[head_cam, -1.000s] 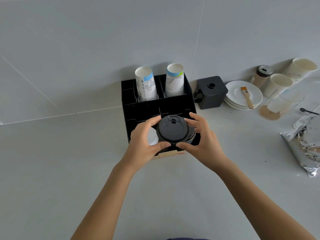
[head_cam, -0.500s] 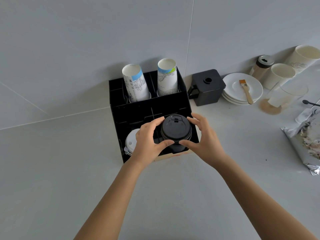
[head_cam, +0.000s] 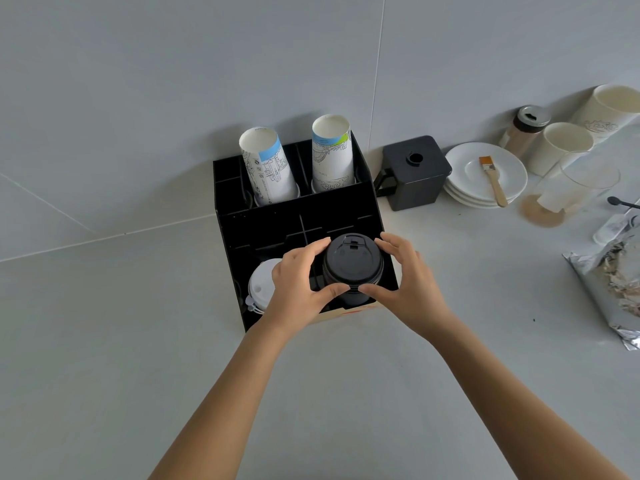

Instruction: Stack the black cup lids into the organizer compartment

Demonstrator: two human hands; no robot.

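Observation:
A stack of black cup lids [head_cam: 352,263] stands in the front right compartment of the black organizer [head_cam: 270,226], its top rising above the rim. My left hand [head_cam: 298,289] grips the stack from the left, thumb at the front and fingers at the back. My right hand [head_cam: 407,285] grips it from the right in the same way. A stack of white lids [head_cam: 260,287] lies in the front left compartment, partly behind my left hand. The lower lids of the black stack are hidden by my fingers and the compartment wall.
Two stacks of printed paper cups [head_cam: 268,166] [head_cam: 331,154] stand in the organizer's back row. To the right are a black square container [head_cam: 414,171], white plates [head_cam: 485,174] with a brush [head_cam: 493,180], paper cups [head_cam: 561,147], a shaker [head_cam: 524,128] and a foil bag [head_cam: 613,282].
Both hands have lowered the black lid stack into the front right compartment. The view has shifted, so the organizer sits a little lower and the white lids show more.

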